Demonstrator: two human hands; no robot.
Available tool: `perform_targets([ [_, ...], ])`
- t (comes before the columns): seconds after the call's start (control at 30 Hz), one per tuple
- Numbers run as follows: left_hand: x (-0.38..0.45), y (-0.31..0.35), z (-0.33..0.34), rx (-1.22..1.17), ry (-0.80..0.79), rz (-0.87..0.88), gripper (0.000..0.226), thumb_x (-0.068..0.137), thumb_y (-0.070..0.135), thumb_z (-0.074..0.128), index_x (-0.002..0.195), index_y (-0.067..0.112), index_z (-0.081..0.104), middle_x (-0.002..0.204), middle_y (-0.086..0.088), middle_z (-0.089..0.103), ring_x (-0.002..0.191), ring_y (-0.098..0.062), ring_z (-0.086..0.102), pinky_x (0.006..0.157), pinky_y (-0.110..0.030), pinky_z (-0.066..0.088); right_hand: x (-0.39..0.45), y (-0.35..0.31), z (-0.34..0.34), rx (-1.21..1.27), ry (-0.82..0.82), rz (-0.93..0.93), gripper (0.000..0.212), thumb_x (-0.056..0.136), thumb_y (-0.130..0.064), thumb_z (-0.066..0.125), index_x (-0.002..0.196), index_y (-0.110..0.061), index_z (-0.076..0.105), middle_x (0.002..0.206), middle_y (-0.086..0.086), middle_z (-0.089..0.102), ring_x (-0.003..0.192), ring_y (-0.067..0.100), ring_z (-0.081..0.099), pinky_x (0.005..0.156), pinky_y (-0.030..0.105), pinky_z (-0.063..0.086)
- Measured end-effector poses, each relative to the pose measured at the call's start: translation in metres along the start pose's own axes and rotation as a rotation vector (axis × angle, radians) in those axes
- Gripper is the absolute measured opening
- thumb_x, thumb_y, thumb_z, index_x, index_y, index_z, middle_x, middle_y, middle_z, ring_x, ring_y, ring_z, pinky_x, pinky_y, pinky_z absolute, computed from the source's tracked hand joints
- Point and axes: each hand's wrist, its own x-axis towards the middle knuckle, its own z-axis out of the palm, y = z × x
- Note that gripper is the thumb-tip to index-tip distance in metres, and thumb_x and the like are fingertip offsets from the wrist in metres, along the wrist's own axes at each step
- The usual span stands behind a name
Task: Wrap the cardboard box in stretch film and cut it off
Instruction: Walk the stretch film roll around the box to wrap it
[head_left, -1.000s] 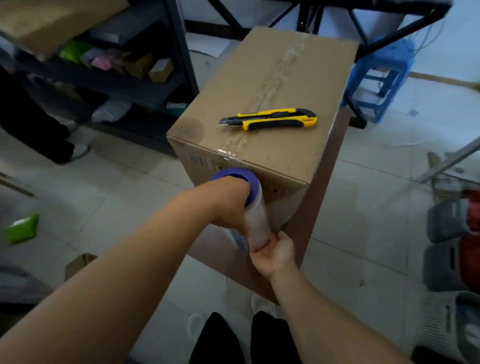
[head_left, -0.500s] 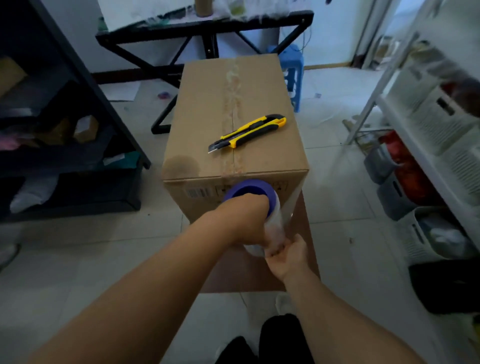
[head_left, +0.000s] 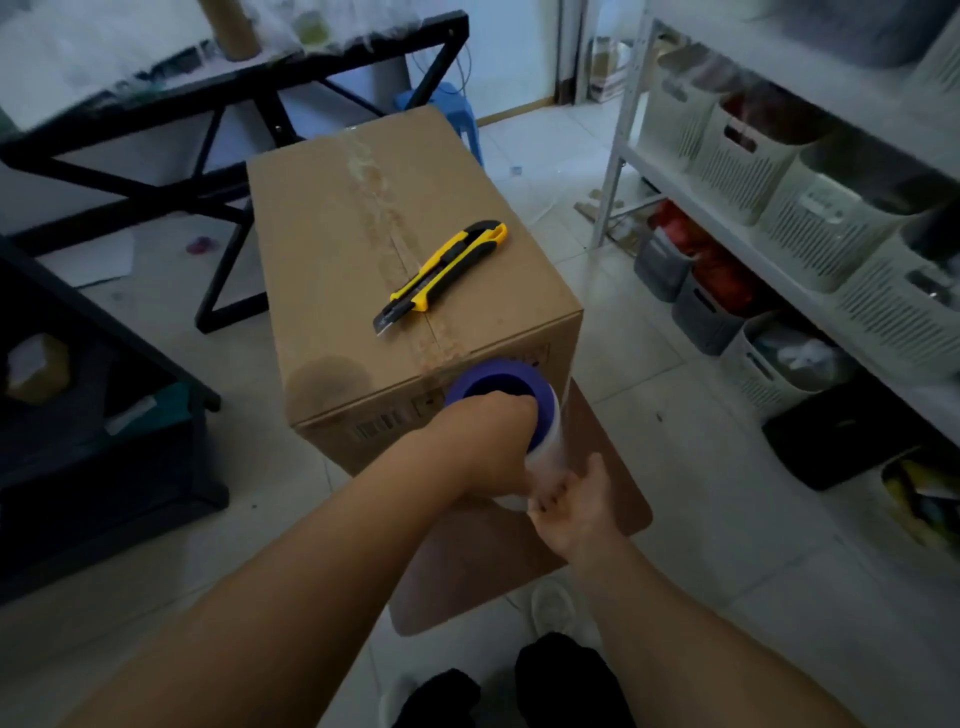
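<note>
A tall brown cardboard box (head_left: 363, 260), taped along its top seam, stands on a low brown board (head_left: 613, 493). A yellow and black utility knife (head_left: 441, 270) lies on the box top. Against the box's near right corner I hold a stretch film roll (head_left: 540, 447) upright, its blue core end facing up. My left hand (head_left: 488, 447) grips the top of the roll, fingers inside the core. My right hand (head_left: 576, 504) holds the roll's lower end from below. A thin sheet of film runs from the roll to the box's right face.
A black-framed table (head_left: 223, 98) stands behind the box, a blue stool (head_left: 452, 114) beside it. Dark shelving (head_left: 93, 415) is on the left. White shelves with slotted baskets (head_left: 779, 171) line the right. My shoes and dark trousers (head_left: 561, 686) are below on the tiled floor.
The view has swung to the right around the box, bringing the white shelves into sight. Both hands keep their grip and have carried the roll toward the box's right corner.
</note>
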Motion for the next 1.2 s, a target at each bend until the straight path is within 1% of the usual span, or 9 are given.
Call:
perform_targets([
  [0.13,-0.006,-0.01,0.004,0.035,0.031,0.085,0.03,0.084,0.025,0.067,0.105,0.014,0.049,0.073,0.005,0.047,0.067,-0.014,0.05,0.062,-0.027,0.044,-0.002,0.021,-0.003,0.14,-0.008,-0.074,0.058,0.099,-0.058,0.029,0.087,-0.008,0.057,0.046,0.005,0.053,0.04,0.015,0.051,0.052,0.025,0.038],
  [0.23,-0.017,-0.021,0.006,0.06,0.037,0.143,0.035,0.084,0.025,0.067,0.11,0.012,0.047,0.077,0.004,0.047,0.074,-0.017,0.052,0.064,-0.029,0.045,-0.009,0.044,-0.001,0.236,-0.019,-0.136,0.059,0.099,-0.058,0.027,0.083,-0.008,0.055,0.04,0.002,0.054,0.032,0.011,0.05,0.05,0.024,0.037],
  [0.37,-0.032,-0.036,0.007,0.118,0.039,0.201,0.034,0.083,0.027,0.069,0.103,0.012,0.047,0.078,0.002,0.051,0.072,-0.018,0.054,0.063,-0.03,0.049,-0.013,0.075,0.004,0.29,-0.016,-0.188,0.063,0.098,-0.058,0.032,0.113,-0.003,0.059,0.079,0.009,0.066,0.07,0.017,0.063,0.069,0.027,0.048],
  [0.47,-0.041,-0.042,0.006,0.133,0.043,0.21,0.03,0.082,0.028,0.07,0.095,0.015,0.046,0.074,0.003,0.05,0.071,-0.017,0.054,0.064,-0.03,0.049,-0.016,0.091,0.005,0.283,-0.015,-0.2,0.069,0.098,-0.059,0.032,0.126,-0.001,0.056,0.077,0.008,0.065,0.066,0.016,0.062,0.068,0.027,0.048],
  [0.57,-0.048,-0.047,0.007,0.138,0.021,0.183,0.028,0.083,0.03,0.07,0.091,0.015,0.048,0.074,0.002,0.05,0.073,-0.018,0.055,0.066,-0.029,0.049,-0.015,0.102,0.003,0.228,-0.009,-0.213,0.074,0.096,-0.062,0.03,0.134,-0.003,0.054,0.118,0.014,0.065,0.101,0.025,0.063,0.099,0.034,0.047],
  [0.63,-0.052,-0.051,0.008,0.126,0.009,0.168,0.028,0.083,0.031,0.07,0.088,0.015,0.047,0.074,0.002,0.05,0.071,-0.017,0.053,0.065,-0.028,0.047,-0.014,0.107,0.003,0.213,-0.004,-0.214,0.075,0.096,-0.063,0.03,0.135,-0.004,0.053,0.128,0.015,0.062,0.113,0.027,0.06,0.107,0.037,0.042],
  [0.87,-0.06,-0.055,0.005,0.198,-0.02,0.15,0.032,0.084,0.034,0.07,0.092,0.015,0.045,0.074,0.004,0.049,0.075,-0.017,0.054,0.068,-0.029,0.048,-0.021,0.12,0.011,0.22,-0.014,-0.184,0.072,0.097,-0.061,0.032,0.134,-0.003,0.053,0.119,0.014,0.064,0.11,0.025,0.06,0.104,0.034,0.043],
  [1.1,-0.075,-0.064,0.007,0.244,-0.008,0.199,0.036,0.084,0.035,0.069,0.1,0.009,0.05,0.068,0.003,0.046,0.066,-0.016,0.051,0.061,-0.028,0.045,-0.021,0.138,0.013,0.212,-0.008,-0.204,0.077,0.095,-0.065,0.03,0.138,-0.005,0.051,0.133,0.016,0.06,0.123,0.029,0.056,0.112,0.041,0.038],
  [1.2,-0.082,-0.07,0.007,0.29,-0.013,0.244,0.042,0.085,0.033,0.068,0.11,0.005,0.05,0.078,-0.002,0.055,0.073,-0.019,0.057,0.066,-0.032,0.052,-0.024,0.151,0.016,0.218,0.008,-0.231,0.077,0.094,-0.066,0.028,0.138,-0.006,0.051,0.133,0.015,0.059,0.124,0.028,0.054,0.113,0.04,0.036],
])
